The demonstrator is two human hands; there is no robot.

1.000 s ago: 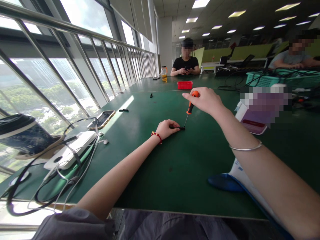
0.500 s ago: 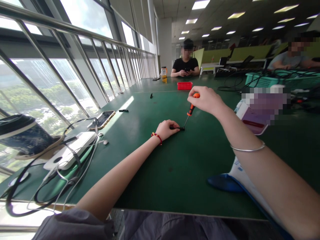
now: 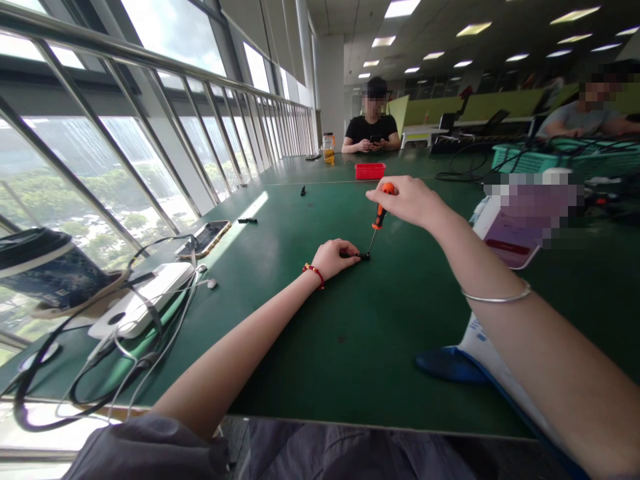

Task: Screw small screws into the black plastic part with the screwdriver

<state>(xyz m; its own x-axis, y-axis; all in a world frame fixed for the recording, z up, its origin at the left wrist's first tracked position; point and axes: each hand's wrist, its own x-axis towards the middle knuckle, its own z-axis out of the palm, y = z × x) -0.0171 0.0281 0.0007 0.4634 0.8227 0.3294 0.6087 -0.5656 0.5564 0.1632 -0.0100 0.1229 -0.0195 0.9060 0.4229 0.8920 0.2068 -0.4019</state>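
My left hand (image 3: 335,260) rests on the green table (image 3: 300,327), its fingers closed on a small black part (image 3: 365,256) lying flat there. Most of that part is covered by the fingers; only its right end shows. Above and to the right, my right hand (image 3: 407,200) grips the orange-and-black handle of a screwdriver (image 3: 380,217). The tool leans slightly, and its thin metal shaft runs down to the exposed end of the black part. Whether a screw sits under the tip is too small to tell.
Two more small black pieces (image 3: 247,221) (image 3: 303,191) lie farther off. A red tray (image 3: 370,171), phone (image 3: 205,240), white power bank (image 3: 143,300) with cables, dark cup (image 3: 45,270), jar (image 3: 328,148) and teal basket (image 3: 565,160) surround the work. A blue-and-white packet (image 3: 453,365) lies under my right forearm.
My right hand has shifted slightly left, its fingers repositioned over the handle, and the screwdriver stands a little more upright. The left hand and the black part stay in place.
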